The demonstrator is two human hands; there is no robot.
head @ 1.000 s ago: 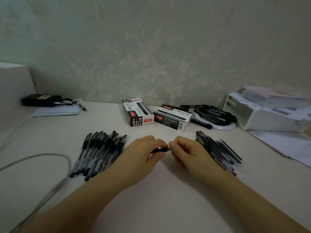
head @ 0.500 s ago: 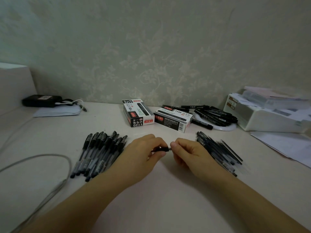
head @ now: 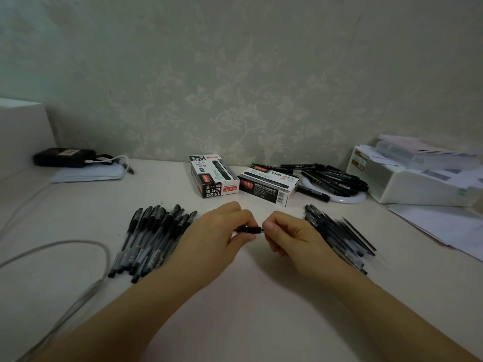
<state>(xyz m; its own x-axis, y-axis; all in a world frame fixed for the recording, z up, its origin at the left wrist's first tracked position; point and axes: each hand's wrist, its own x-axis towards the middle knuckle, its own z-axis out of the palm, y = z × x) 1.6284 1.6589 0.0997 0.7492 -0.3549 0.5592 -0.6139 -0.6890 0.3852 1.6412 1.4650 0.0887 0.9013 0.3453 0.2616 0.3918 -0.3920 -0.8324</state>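
Both hands meet at the middle of the white table over one black pen. My left hand grips the pen's left part, fingers curled round it. My right hand pinches the pen's right end between thumb and forefinger. Most of the pen is hidden inside the two hands. A row of capped black pens lies just left of my left hand. A pile of pens and thin refills lies just right of my right hand.
Two black-and-white pen boxes lie behind the hands. Black markers are heaped on a white ring at the back right, beside a white box and papers. A grey cable loops at left; a black device sits far left.
The hands stay together on the pen with only slight finger movement. Nothing else on the table has moved.
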